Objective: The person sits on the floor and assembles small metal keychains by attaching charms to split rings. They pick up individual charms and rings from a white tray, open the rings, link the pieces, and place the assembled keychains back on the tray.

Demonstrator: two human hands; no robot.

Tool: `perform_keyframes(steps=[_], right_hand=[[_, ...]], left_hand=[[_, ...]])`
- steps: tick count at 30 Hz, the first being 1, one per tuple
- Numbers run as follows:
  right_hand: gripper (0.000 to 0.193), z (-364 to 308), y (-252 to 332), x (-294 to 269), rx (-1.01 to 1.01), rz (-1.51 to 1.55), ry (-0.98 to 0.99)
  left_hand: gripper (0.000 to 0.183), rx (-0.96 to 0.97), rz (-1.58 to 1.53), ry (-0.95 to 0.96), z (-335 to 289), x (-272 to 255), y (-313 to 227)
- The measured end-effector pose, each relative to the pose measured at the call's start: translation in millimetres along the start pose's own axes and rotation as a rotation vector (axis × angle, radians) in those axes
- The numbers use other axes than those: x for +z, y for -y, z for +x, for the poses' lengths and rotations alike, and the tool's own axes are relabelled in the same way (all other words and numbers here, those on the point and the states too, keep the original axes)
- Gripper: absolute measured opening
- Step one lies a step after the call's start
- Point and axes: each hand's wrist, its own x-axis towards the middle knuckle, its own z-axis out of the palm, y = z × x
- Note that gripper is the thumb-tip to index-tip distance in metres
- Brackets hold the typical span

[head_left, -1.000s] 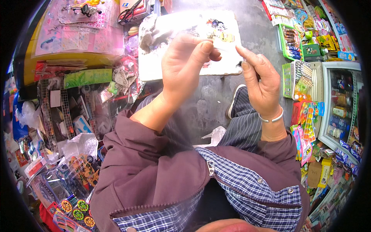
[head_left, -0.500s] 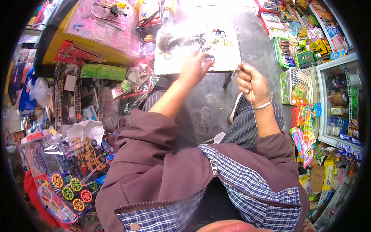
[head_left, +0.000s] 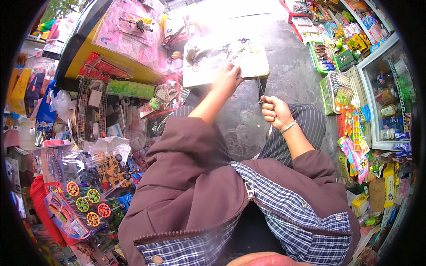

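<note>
A small white table (head_left: 255,66) stands in front of me, its far part washed out by glare. Small dark and coloured pieces (head_left: 242,46), too blurred to name, are scattered over its top. My left hand (head_left: 227,80) reaches over the table's near edge, fingers stretched forward and thumb apart, with nothing visible in it. Lower and to the right, my right hand (head_left: 277,113) is closed, a bracelet on its wrist. A thin thread (head_left: 262,95) shows at its fingertips; its far end cannot be made out.
On the left are a green box (head_left: 130,88), wire racks and packaged toy wheels (head_left: 82,204). Scissors (head_left: 173,37) lie beyond the table's left side. To the right stand a green basket (head_left: 324,57) of goods and a glass-door fridge (head_left: 386,97). Grey floor (head_left: 288,66) lies beside the table.
My right hand has moved lower and nearer to me, away from the table's corner. My left hand has shifted slightly, staying over the near edge. The whole view has swung a little.
</note>
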Motion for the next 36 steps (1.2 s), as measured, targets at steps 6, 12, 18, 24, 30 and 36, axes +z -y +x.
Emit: perform_keyframes(steps=[6,12,18,24,30,36], right_hand=[[0.018,8,3,-5,0.008,-0.039,-0.023],[0.019,8,3,-4,0.012,-0.093,-0.012],[0.017,5,2,3,0.071,-0.094,0.036],[0.017,4,1,5,0.111,-0.072,0.14],[0.016,3,0,1,0.21,-0.037,0.215],[0.021,1,-4,10,0.115,-0.413,0.157]], left_hand=[[0.014,0.04,-0.039,0.025,-3,2,6],[0.02,-0.377,-0.322,-0.019,0,-7,13],[0.016,-0.914,-1.248,-0.097,3,-32,2],[0.017,-1.02,-1.653,0.014,-18,-46,-4],[0.028,-0.801,-1.306,0.315,-23,-57,-42],[0.024,-0.715,-1.019,0.37,-12,-58,-56]])
